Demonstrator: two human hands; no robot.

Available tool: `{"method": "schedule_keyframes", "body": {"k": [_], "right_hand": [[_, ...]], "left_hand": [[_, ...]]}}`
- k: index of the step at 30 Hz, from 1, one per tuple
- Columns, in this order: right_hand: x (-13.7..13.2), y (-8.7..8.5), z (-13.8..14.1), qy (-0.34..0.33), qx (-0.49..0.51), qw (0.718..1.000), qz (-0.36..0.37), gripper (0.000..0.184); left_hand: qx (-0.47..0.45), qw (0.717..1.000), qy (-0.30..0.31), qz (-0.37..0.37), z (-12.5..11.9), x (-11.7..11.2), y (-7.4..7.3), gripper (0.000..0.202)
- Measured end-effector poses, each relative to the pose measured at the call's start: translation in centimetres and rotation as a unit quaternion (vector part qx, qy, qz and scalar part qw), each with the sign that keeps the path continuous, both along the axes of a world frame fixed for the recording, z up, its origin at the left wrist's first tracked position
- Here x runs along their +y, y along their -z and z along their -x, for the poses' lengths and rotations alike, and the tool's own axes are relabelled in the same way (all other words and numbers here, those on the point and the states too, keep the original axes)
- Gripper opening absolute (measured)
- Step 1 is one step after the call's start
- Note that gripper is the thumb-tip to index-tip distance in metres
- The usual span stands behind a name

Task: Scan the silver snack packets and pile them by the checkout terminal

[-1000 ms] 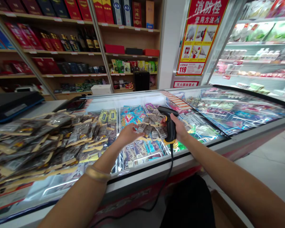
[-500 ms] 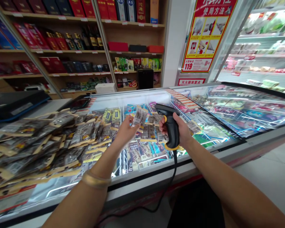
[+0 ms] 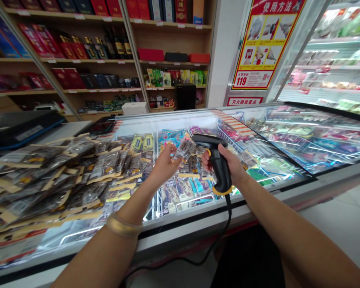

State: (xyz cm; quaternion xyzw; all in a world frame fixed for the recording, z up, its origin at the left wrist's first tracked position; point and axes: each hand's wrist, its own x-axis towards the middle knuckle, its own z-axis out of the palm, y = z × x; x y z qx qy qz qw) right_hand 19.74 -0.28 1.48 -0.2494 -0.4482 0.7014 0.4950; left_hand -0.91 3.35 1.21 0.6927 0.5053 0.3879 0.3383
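Observation:
My left hand (image 3: 167,163) pinches a small clear plastic packet (image 3: 183,149) with a printed label, held up over the glass-topped freezer (image 3: 183,224). Wrapped around the grip of a black and yellow barcode scanner (image 3: 220,166) is my right hand (image 3: 231,164). The scanner's head points left at the packet, a short gap apart. Its cord (image 3: 228,208) hangs down past the freezer's front edge. To the left, a large heap of similar packets (image 3: 87,168) with tan edges lies on the glass. A few more packets (image 3: 193,166) lie beneath my hands.
Behind the freezer stand wooden shelves (image 3: 171,60) with boxes and bottles. A dark device (image 3: 24,124) and a phone (image 3: 103,126) sit at the left. Wire baskets of colourful packages show through the glass. A lit refrigerated display (image 3: 333,68) is at the right.
My left hand has moved slightly right with the packet, closer to the scanner head, and the packet has tilted. The scanner remains in my right hand, with its handle tipped a little.

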Motion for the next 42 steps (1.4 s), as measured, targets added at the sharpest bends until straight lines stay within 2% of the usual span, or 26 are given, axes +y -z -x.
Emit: {"method": "schedule_keyframes", "body": {"k": [4,6,9,13,16,20,23,26,28,36,42], "right_hand": [[-0.1,0.0,-0.1,0.009,0.007,1.000,-0.013,0.044],[-0.3,-0.2,-0.1,0.022,0.011,1.000,-0.020,0.044],[-0.8,-0.8,0.2,0.045,0.012,0.999,-0.028,0.043],[-1.1,-1.5,2.1,0.034,-0.003,0.999,-0.038,0.042],[-0.8,-1.6,4.9,0.004,-0.010,0.999,-0.038,0.043],[-0.3,-1.2,8.9,-0.039,-0.008,0.999,-0.025,0.045],[-0.3,-0.4,10.7,-0.066,-0.010,0.998,-0.014,0.047],[-0.4,0.4,11.1,-0.071,-0.018,0.997,0.003,0.050],[-0.5,0.7,10.8,-0.062,-0.017,0.998,0.014,0.049],[-0.6,0.8,10.4,-0.048,-0.018,0.999,0.018,0.050],[-0.3,1.1,10.6,-0.050,0.004,0.998,0.030,0.046]], "left_hand": [[-0.023,1.000,-0.006,-0.008,-0.2,0.3,0.6,0.028],[-0.044,0.999,-0.022,-0.017,-0.3,0.1,0.2,0.041],[-0.037,0.996,-0.055,-0.066,0.4,-0.6,-1.3,0.063],[0.063,0.979,-0.108,-0.160,4.3,-2.3,-4.2,0.057],[0.146,0.949,-0.197,-0.198,8.7,-3.6,-5.6,0.055],[0.325,0.886,-0.293,-0.154,12.9,-5.1,-5.7,0.054],[0.470,0.818,-0.304,-0.130,13.6,-6.1,-4.9,0.047],[0.522,0.782,-0.298,-0.164,13.4,-6.7,-4.2,0.042],[0.528,0.778,-0.289,-0.179,13.2,-6.8,-4.0,0.040],[0.495,0.805,-0.268,-0.187,12.8,-6.6,-3.5,0.053],[0.462,0.821,-0.281,-0.186,12.9,-6.3,-3.2,0.053]]}}
